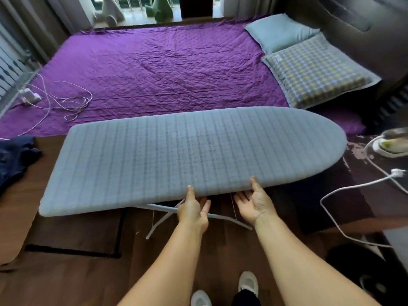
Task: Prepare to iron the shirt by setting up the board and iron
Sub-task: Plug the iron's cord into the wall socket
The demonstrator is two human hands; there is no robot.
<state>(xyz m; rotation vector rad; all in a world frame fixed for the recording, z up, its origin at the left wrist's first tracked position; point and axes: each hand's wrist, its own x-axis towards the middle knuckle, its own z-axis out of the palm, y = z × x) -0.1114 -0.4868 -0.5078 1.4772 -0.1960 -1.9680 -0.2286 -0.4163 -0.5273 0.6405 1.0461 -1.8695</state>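
Shoes (248,283), white ones, show at the person's feet on the dark wood floor (66,279), nearer than the ironing board (187,155). Both forearms reach up to the board's near edge. Left hand (194,212) holds that edge with the thumb on the padded top and the straight fingers slipped beneath it. Right hand (254,203) does the same just beside it, thumb on the cover, palm turned up under the rim, fingers relaxed. The two hands sit close together but apart, a thin string hanging between them.

Under the board, white metal legs (167,217) cross and spread towards the floor. The board lies lengthways across the room, square end to the left, rounded nose to the right, its grey checked cover blurred. Left of the square end a dark blue garment (15,157) lies crumpled at the bed's edge. Right of the nose stands a worn dark table (362,173) with an iron (393,144) on it; its white cord (344,191) and plug loop down towards the floor.

Beyond the board stretches a bed with a purple quilted cover (154,69), two pillows (313,69) far right, and a white cable (66,98) trailing far left.
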